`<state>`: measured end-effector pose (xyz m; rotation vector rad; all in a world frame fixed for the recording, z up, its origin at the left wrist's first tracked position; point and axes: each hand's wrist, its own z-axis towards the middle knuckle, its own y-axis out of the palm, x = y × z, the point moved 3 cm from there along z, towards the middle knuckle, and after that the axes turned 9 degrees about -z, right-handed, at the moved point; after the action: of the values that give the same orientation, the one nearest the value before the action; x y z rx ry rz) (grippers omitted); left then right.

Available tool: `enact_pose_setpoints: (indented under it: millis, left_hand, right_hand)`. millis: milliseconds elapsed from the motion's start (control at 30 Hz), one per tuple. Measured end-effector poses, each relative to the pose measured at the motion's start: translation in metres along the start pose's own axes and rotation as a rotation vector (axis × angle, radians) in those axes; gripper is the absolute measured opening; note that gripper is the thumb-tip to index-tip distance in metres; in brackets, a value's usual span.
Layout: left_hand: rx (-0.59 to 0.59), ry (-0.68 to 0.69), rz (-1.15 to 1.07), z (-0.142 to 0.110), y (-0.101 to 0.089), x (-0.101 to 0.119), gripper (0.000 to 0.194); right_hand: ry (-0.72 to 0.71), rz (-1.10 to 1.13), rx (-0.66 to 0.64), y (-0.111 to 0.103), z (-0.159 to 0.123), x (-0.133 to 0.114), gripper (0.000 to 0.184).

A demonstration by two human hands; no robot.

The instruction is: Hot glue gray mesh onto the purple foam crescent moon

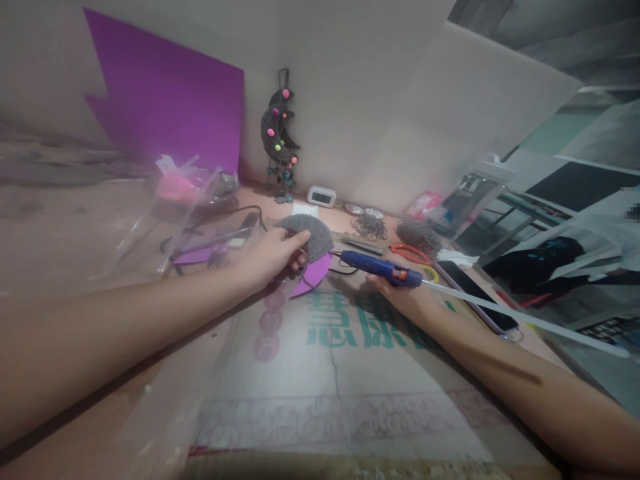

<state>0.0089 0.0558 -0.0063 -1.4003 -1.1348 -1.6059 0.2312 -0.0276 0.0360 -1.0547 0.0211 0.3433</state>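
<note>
My left hand (287, 253) grips a crescent (313, 233) of purple card, its upper part wrapped in grey yarn and its lower tip bare purple. The thumb lies on the wrapped face. My right hand (393, 290) is closed around a blue glue gun (380, 267), whose metal nozzle points left and meets or nearly meets the crescent's right edge, where the yarn gives way to bare card. A long, pale glue stick (525, 313) juts from the back of the gun. Most of the right fingers are hidden behind the gun.
A printed cardboard sheet (340, 373) covers the tabletop. Behind stand a digital clock (321, 196), a yarn ball (417, 235), red-handled scissors (410, 253) and a phone (477, 297). A finished grey moon ornament (280, 133) hangs on the wall beside purple card (175, 87). Plastic bags lie left.
</note>
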Motion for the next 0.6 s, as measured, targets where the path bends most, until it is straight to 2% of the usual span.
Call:
enact_pose_setpoints:
  millis: [367, 600]
  left_hand:
    - [-0.001, -0.001, 0.016, 0.002, -0.003, -0.003, 0.030]
    - [-0.016, 0.008, 0.004, 0.003, -0.003, -0.005, 0.031]
  right_hand:
    - [-0.006, -0.005, 0.014, -0.002, 0.001, 0.001, 0.023]
    - [0.033, -0.006, 0.063, 0.005, -0.001, 0.011, 0.023]
